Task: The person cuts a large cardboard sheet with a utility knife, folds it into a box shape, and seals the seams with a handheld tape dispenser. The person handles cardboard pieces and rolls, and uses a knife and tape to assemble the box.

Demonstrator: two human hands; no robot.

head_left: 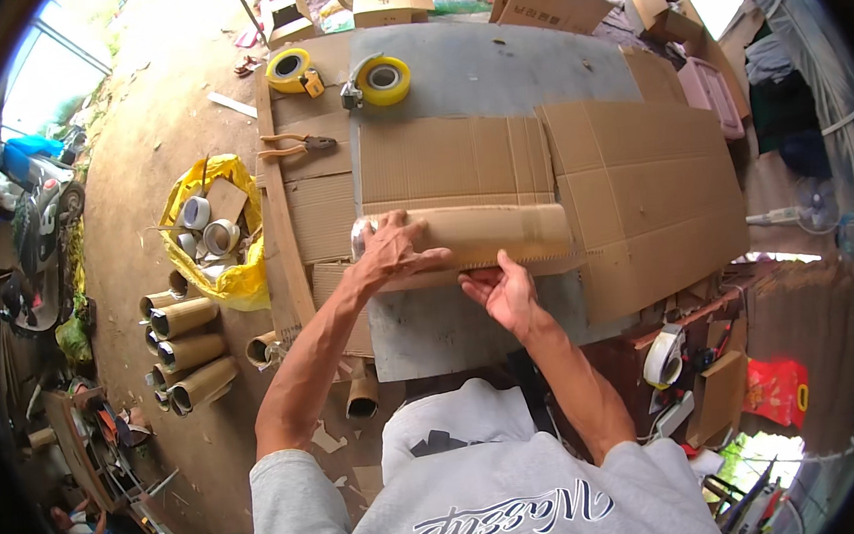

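Observation:
A long brown cardboard roll [504,226] lies crosswise on the bench in front of me, its left end shiny. My left hand [396,249] rests on top near that end, palm down, fingers spread over the surface. On the near side, my right hand [504,293] pinches the lower edge; its thumb presses the cardboard from above while the fingers are curled below it, partly hidden. Flat corrugated cardboard sheets [657,199] lie behind and to the right of the roll. The grey bench top [423,338] shows beneath it.
Two yellow tape rolls with dispensers [385,79] and pliers [297,145] sit at the far left of the bench. Left on the floor are a yellow bag [248,281] of tape rolls and several cardboard tubes [193,351]. A white tape roll [665,357] stands near right.

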